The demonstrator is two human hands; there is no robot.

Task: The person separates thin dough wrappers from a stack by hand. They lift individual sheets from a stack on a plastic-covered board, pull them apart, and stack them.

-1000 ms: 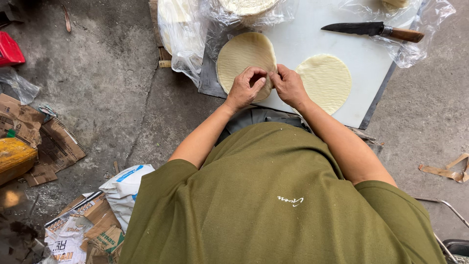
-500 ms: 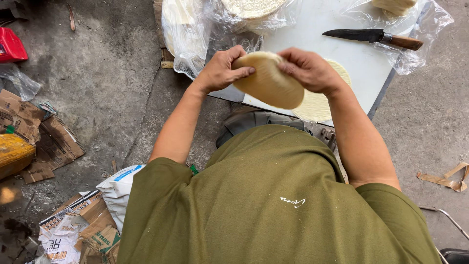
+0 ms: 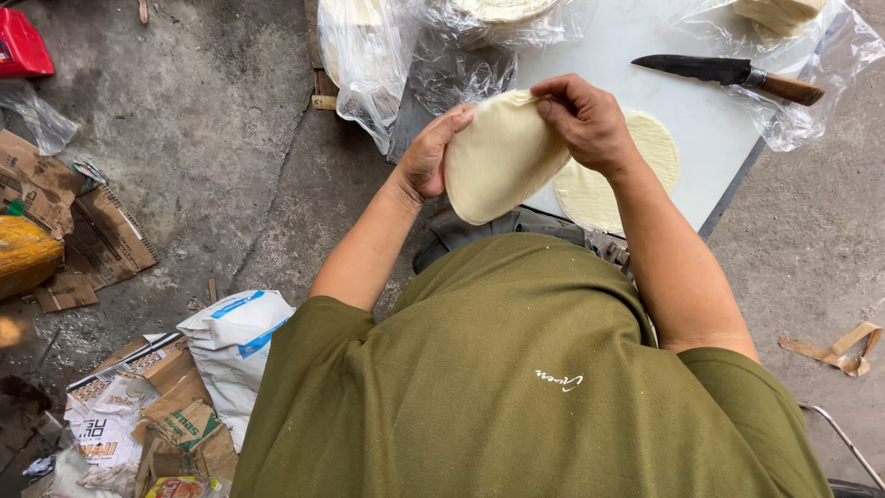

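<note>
A pale round dough sheet [image 3: 498, 157] hangs in the air above the near edge of a white board [image 3: 710, 129]. My left hand [image 3: 429, 157] grips its left rim and my right hand [image 3: 585, 120] pinches its top right rim. A second dough round [image 3: 641, 161] lies flat on the board, partly hidden behind my right wrist. A knife [image 3: 728, 76] with a dark blade and wooden handle rests on the board's far right.
Clear plastic bags [image 3: 406, 55] with stacked dough rounds lie at the board's far side. On the concrete floor to the left are torn cardboard [image 3: 83, 231], a white sack [image 3: 235, 332], a red container [image 3: 20, 44] and paper packets [image 3: 138, 415].
Both hands lifted the left dough round off the board and raised it toward me. It now hangs tilted between my hands. The right round stays on the board.
</note>
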